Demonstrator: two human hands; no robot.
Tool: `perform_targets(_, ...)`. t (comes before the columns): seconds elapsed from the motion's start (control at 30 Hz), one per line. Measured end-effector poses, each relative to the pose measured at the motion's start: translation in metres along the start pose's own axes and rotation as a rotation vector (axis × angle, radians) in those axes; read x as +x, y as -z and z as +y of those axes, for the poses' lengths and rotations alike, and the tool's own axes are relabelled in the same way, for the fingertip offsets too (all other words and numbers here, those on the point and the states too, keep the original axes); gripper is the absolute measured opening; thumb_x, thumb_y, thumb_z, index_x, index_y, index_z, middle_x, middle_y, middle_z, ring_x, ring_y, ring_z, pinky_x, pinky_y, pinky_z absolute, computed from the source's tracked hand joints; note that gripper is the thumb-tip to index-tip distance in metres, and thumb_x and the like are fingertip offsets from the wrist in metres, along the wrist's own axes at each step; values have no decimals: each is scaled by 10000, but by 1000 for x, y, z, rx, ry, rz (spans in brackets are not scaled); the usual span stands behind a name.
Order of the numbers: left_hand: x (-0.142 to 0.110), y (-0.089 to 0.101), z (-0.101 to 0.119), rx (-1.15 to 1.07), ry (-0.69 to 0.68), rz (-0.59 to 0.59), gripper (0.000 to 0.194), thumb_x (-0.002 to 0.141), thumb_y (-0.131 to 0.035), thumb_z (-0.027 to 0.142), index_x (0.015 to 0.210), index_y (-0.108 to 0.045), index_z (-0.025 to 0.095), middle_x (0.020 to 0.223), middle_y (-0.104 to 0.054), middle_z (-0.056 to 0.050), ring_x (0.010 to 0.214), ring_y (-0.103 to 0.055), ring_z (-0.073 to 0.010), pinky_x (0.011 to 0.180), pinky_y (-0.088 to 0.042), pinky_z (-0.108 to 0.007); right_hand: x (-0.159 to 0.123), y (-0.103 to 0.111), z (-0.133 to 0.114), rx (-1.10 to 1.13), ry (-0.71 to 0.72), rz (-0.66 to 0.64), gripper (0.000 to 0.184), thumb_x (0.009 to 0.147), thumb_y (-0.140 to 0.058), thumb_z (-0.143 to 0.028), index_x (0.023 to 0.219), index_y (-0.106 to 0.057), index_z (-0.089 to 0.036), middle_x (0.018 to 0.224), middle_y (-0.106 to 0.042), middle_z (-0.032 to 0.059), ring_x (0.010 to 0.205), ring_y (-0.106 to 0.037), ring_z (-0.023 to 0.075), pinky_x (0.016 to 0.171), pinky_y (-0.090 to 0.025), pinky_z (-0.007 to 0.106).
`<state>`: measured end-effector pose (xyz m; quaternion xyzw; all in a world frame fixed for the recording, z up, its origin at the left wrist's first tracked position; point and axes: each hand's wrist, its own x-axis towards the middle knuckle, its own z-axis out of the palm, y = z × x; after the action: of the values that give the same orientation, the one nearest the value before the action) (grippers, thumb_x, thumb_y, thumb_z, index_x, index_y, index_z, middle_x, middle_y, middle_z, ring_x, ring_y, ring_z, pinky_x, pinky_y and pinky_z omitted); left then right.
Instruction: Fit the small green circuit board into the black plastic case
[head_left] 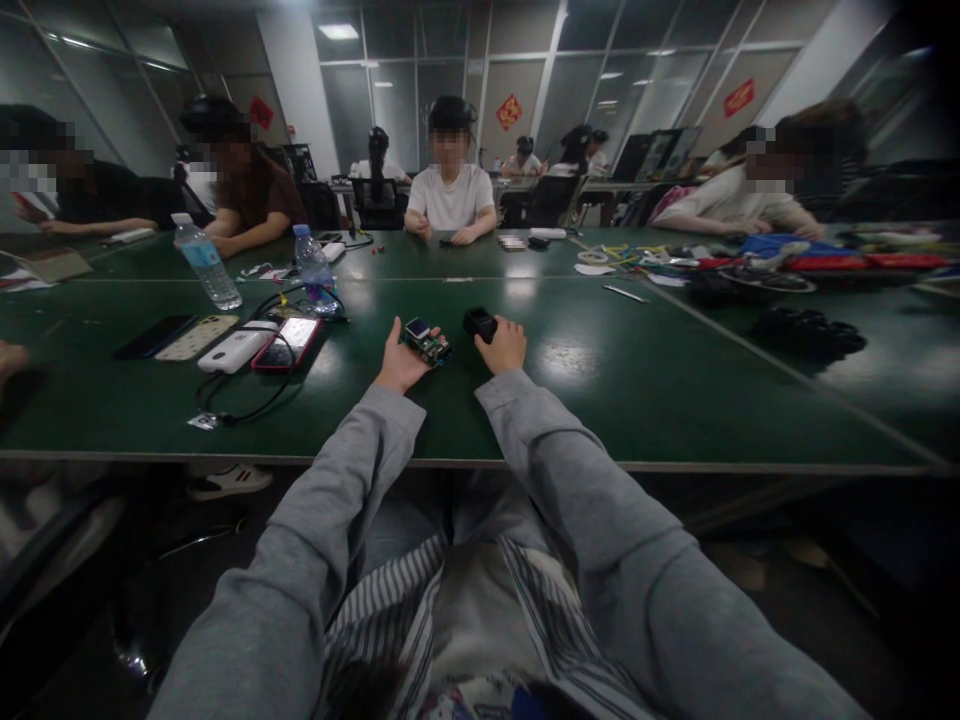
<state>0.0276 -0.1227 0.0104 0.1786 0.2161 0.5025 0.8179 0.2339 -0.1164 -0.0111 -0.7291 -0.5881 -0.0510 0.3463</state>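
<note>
My left hand [399,362] rests on the green table [600,400] with its palm up, holding a small green circuit board [426,341] with a tiny screen on top. Just to its right, my right hand [504,349] is closed around a small black object [480,322] that sticks out toward the left. Both hands are close together near the table's middle, grey sleeves reaching back to me.
Left of my hands lie several phones [289,342], a white power bank [235,352] and a black cable [247,405]. Two water bottles [204,260] stand further back. Other people sit around the table; cluttered parts [750,265] cover the far right.
</note>
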Motion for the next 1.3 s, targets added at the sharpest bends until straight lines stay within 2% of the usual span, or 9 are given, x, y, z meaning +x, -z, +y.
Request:
perform_targets(0.13, 1, 1, 0, -7, -7, -5, 552, 875, -482, 628, 1092, -607, 136, 1047, -697, -170, 1048, -657, -307, 933, -509, -483, -3, -3, 0, -45, -1, -13, 553, 838, -615, -376, 1305, -496, -104, 1203, -573, 191, 1144, -460, 336, 928, -374, 453)
perform_targets(0.27, 2, 2, 0, -10, -14, -6, 547, 873, -490, 626, 1077, -610, 133, 1038, -699, -172, 1037, -660, -311, 919, -516, -485, -7, -2, -2, -38, -15, 85, 613, 867, -569, -473, 1347, -447, -111, 1233, -504, 207, 1161, -413, 356, 932, -344, 485)
perform_targets(0.43, 2, 3, 1, -16, -24, 2, 545, 878, -483, 619, 1087, -609, 131, 1035, -696, -177, 1039, -659, -309, 913, -518, -479, -7, 1, -7, 17, -32, 152, 506, 921, -469, -450, 1321, -451, -142, 1243, -465, 186, 1179, -383, 339, 949, -324, 488)
perform_targets(0.57, 3, 5, 2, -24, -42, 1, 561, 877, -477, 628, 1105, -608, 133, 1041, -698, -167, 1019, -663, -302, 896, -525, -467, -5, -2, -5, 41, -53, 105, 439, 925, -448, -417, 1275, -474, -153, 1225, -480, 180, 1170, -390, 334, 942, -330, 487)
perform_targets(0.7, 2, 6, 3, -30, -51, 36, 555, 877, -472, 628, 1127, -605, 151, 1055, -697, -145, 999, -665, -288, 865, -534, -450, -5, -8, -1, 42, -52, 21, 450, 911, -474, -435, 1258, -479, -149, 1212, -495, 190, 1142, -412, 342, 923, -345, 493)
perform_targets(0.97, 2, 6, 3, -36, -66, 50, 525, 873, -484, 621, 1096, -604, 161, 1072, -691, -138, 991, -665, -283, 855, -535, -441, -6, -10, 0, 13, -33, 14, 500, 859, -573, -408, 1271, -453, -153, 1221, -486, 185, 1159, -413, 345, 925, -363, 492)
perform_targets(1.3, 3, 6, 2, -36, -69, 51, 489, 895, -459, 590, 1116, -595, 176, 1091, -685, -143, 989, -662, -287, 861, -527, -458, -6, -9, 0, 4, -36, 10, 500, 840, -595, -381, 1266, -453, -162, 1213, -488, 173, 1147, -419, 328, 918, -363, 472)
